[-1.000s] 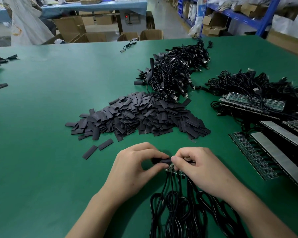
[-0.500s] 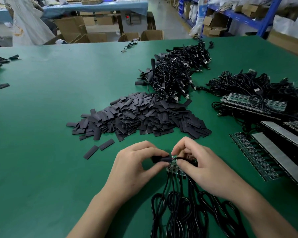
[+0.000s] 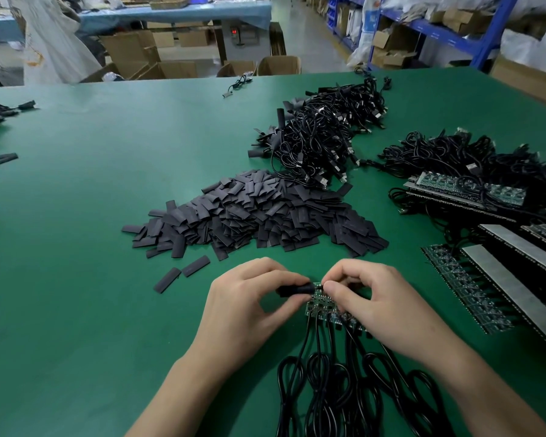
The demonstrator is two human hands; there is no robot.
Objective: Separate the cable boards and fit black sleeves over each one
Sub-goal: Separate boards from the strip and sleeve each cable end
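Fingers (image 3: 282, 278) curled, knuckles up: left hand (image 3: 249, 305) pinches a black sleeve (image 3: 295, 290), right hand (image 3: 377, 299) pinches the cable board (image 3: 316, 303).

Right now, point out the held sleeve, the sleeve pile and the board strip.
held sleeve (image 3: 297, 290), head view, tube's middle.
sleeve pile (image 3: 259, 216), head view, heap's centre.
board strip (image 3: 316, 305), head view, bare left end.

Green table (image 3: 92, 310) bears sleeve heap (image 3: 256, 216), cable piles (image 3: 328, 134).

1. The right hand (image 3: 382, 298) arches its knuckles higher than a second ago, fingertips curled more steeply
2. A sliver of green board (image 3: 317, 284) now shows between the black sleeve (image 3: 297, 290) and the right thumb
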